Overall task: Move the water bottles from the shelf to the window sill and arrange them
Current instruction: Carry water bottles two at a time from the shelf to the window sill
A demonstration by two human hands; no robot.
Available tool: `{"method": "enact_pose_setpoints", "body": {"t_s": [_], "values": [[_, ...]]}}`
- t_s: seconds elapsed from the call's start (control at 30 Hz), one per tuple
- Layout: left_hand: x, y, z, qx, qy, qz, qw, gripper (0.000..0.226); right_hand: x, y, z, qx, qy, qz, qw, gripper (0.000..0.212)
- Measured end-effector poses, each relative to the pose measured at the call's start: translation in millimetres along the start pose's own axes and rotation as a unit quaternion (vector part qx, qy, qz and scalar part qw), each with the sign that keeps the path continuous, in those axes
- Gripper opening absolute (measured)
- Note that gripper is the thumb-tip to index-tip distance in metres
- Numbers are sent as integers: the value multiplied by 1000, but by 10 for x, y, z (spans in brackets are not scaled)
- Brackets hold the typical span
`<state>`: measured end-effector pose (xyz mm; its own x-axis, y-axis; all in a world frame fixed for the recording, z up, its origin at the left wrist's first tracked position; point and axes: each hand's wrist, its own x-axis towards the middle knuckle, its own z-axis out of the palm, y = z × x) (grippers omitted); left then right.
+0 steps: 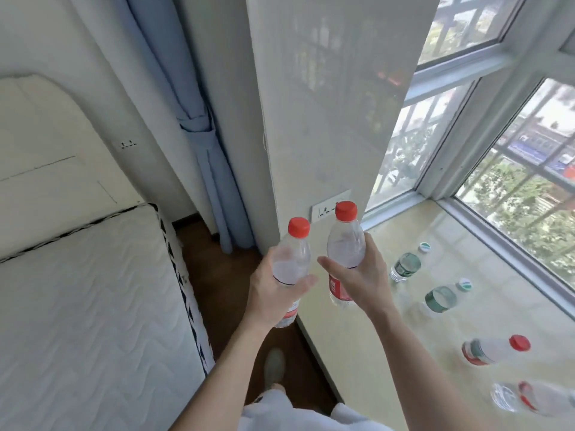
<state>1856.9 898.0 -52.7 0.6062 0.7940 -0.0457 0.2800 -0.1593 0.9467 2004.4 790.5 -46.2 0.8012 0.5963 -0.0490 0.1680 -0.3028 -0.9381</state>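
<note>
Both held bottles wear red labels, the writing too blurred to read. The left hand (pixel 273 290) is wrapped around the body of one red-capped bottle (pixel 291 265), held upright. The right hand (pixel 362 279) grips a second red-capped bottle (pixel 345 247) from behind, thumb pointing toward the left hand; this bottle stands slightly higher, the two close but apart. Right of the right hand, on the window sill (pixel 357 337), stand four more bottles: two green-labelled bottles (pixel 406 265) (pixel 441 298) with white-and-green caps, then nearer the person a red-capped one (pixel 494 349) and a blurred red-labelled one (pixel 522 399) at the frame's lower edge. Six bottles in all. Left of the left hand lies a bare mattress (pixel 87 306).
</note>
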Motion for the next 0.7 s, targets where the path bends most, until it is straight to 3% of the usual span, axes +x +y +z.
{"method": "enact_pose_setpoints", "body": {"t_s": [0.23,0.47,0.6,0.7], "values": [[770,109,480,12,-148,26,989,65,354,91,-328,-6,148,70,986,50],[1197,239,958,12,-295,47,954,56,275,261,-528,33,284,145,947,73],[1226,199,1203,5,-357,41,933,63,2,404,-602,39,351,194,915,66],[1180,177,1386,13,-385,60,921,55,-201,579,-672,46,402,218,888,58]]}}
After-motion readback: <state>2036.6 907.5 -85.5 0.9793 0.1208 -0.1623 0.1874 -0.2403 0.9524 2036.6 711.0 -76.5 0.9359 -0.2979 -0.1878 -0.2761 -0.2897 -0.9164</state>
